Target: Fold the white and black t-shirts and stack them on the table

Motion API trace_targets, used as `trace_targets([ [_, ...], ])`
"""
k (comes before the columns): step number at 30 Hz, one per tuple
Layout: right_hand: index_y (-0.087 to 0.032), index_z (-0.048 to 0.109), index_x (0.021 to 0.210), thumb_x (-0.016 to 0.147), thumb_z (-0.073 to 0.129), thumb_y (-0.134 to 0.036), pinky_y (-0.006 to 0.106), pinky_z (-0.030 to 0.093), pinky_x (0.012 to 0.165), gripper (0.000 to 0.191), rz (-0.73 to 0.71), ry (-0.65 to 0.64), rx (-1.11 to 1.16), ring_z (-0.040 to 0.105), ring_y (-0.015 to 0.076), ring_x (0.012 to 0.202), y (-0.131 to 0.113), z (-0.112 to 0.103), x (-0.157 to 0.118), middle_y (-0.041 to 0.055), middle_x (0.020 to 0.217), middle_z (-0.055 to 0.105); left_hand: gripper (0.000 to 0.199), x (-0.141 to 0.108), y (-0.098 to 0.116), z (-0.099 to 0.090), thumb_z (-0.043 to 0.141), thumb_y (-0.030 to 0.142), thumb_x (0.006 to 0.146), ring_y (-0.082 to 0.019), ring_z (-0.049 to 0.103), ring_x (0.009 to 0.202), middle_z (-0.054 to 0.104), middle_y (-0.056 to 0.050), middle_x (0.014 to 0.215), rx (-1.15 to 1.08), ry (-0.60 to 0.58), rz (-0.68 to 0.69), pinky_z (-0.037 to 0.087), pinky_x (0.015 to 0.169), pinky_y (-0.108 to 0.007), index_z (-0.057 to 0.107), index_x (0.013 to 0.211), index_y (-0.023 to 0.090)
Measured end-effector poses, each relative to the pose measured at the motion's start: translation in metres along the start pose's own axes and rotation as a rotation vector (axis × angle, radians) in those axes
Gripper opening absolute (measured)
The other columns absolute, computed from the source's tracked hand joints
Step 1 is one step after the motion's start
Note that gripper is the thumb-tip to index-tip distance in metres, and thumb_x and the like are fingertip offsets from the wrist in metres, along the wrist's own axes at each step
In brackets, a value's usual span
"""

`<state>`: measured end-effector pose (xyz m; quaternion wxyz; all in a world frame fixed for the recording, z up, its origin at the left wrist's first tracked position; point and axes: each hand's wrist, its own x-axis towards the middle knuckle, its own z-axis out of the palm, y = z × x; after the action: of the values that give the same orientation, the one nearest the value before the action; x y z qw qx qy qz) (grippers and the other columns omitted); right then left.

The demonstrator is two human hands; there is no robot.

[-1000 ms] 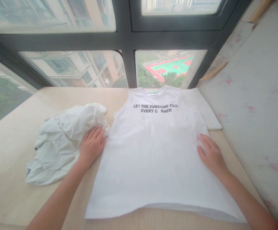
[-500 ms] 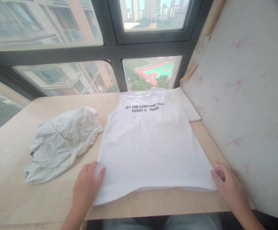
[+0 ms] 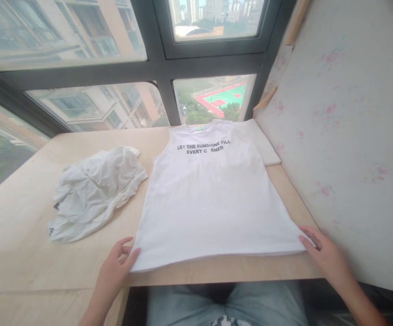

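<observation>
A white sleeveless shirt (image 3: 210, 203) with dark lettering lies spread flat, its neck toward the window and its hem toward me. My left hand (image 3: 117, 262) is at the lower left corner of the hem, thumb and fingers apart, the thumb touching the edge. At the lower right corner, my right hand (image 3: 321, 249) has its thumb on the fabric and its fingers spread beside the edge. Left of the shirt is a crumpled white garment (image 3: 97, 192). Under the shirt's upper right side, a folded white cloth (image 3: 259, 142) partly shows.
The light wooden tabletop (image 3: 20, 226) ends just in front of my legs. Behind it stands a dark window frame (image 3: 97, 72). A wall with a faded flower pattern (image 3: 352, 136) rises close along the right side.
The view has tilted down, showing more of my legs. My left hand has shifted outward to the hem corner, and the hem now lies straighter. My right hand remains at the right corner.
</observation>
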<state>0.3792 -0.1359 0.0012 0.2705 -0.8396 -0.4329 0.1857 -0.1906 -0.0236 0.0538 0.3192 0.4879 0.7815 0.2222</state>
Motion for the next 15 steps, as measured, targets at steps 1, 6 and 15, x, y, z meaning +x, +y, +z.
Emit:
trace_targets([
  [1,-0.022,0.068,0.107,0.080,0.052,-0.051,0.041,0.057,0.079,0.043,-0.059,0.027,-0.078,0.069,0.0285,0.088,0.001,0.004,-0.003,0.0087,0.104,0.072,0.059,-0.002,-0.002,0.002,0.064,0.068,0.058,-0.020,0.061,0.051,0.060,0.004,0.070,0.043,0.011,0.019,0.047,0.048,-0.031,0.060,0.102,0.028],
  [6,-0.020,0.063,0.118,0.088,0.044,-0.042,0.046,0.052,0.091,0.042,-0.294,0.209,-0.331,0.063,0.0308,0.105,-0.011,0.015,-0.009,0.0135,0.118,0.064,0.060,-0.008,-0.018,0.004,0.057,0.062,0.069,-0.017,0.061,0.050,0.070,-0.001,0.091,0.188,-0.027,0.100,0.051,0.060,-0.032,0.056,0.117,0.026],
  [15,-0.016,0.059,0.126,0.095,0.042,-0.021,0.042,0.046,0.107,0.035,-0.703,0.099,-0.082,0.054,0.0231,0.125,-0.119,0.087,-0.017,0.0121,0.133,0.058,0.042,-0.023,0.023,0.038,0.041,0.030,0.091,-0.034,0.057,0.119,0.057,-0.019,0.132,0.782,0.268,0.616,0.049,0.094,-0.047,0.059,0.126,0.013],
])
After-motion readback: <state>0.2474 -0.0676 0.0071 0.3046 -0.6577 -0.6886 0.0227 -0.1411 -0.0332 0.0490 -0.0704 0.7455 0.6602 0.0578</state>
